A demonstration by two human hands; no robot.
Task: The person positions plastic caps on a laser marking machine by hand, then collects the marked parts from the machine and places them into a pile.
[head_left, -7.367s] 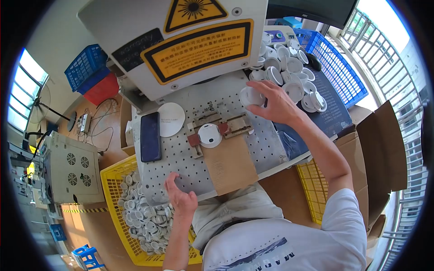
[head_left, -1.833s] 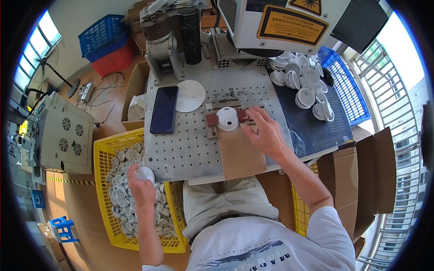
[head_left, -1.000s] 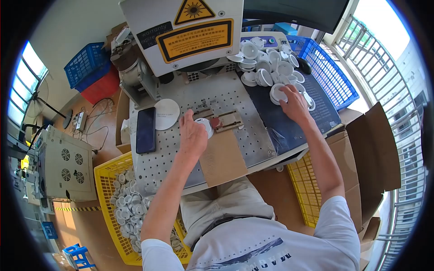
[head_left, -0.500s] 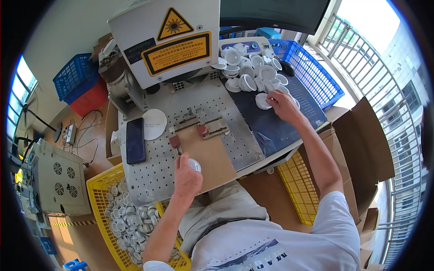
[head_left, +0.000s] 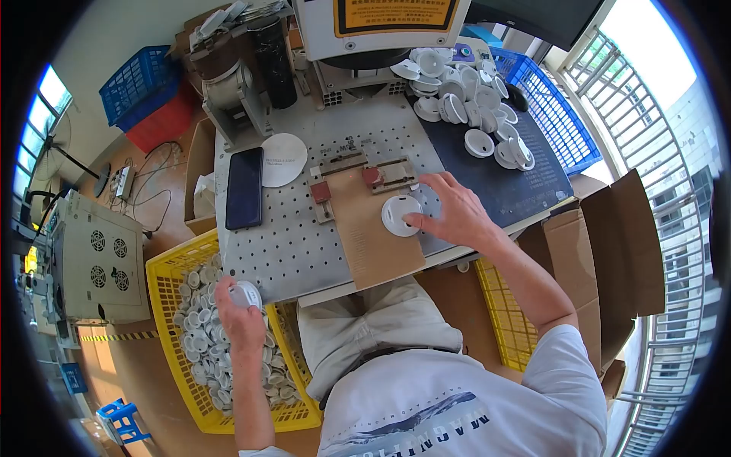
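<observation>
My left hand (head_left: 242, 320) is closed around a white plastic cup lid (head_left: 245, 295), above the yellow basket of lids and beside the worktable's front left corner. My right hand (head_left: 461, 212) has a second white cup lid (head_left: 397, 211) over the brown board (head_left: 373, 247); its thumb lies on the lid's face, while the upper fingers stretch out beyond the rim. Whether any finger is beneath that lid is hidden. Just behind it are the metal stops (head_left: 392, 177) with red blocks, fixed on the perforated metal plate (head_left: 282, 255).
White lids (head_left: 461, 95) are heaped on a dark mat at the back right. A yellow basket (head_left: 171, 358) full of lids stands at lower left. A phone (head_left: 244, 188) and a white disc (head_left: 285, 161) lie on the plate. The machine head (head_left: 381, 46) overhangs the back.
My right hand has brought a lid from the heap to the brown board. My left hand has carried its lid left, off the board and over the yellow basket. The camera view has shifted.
</observation>
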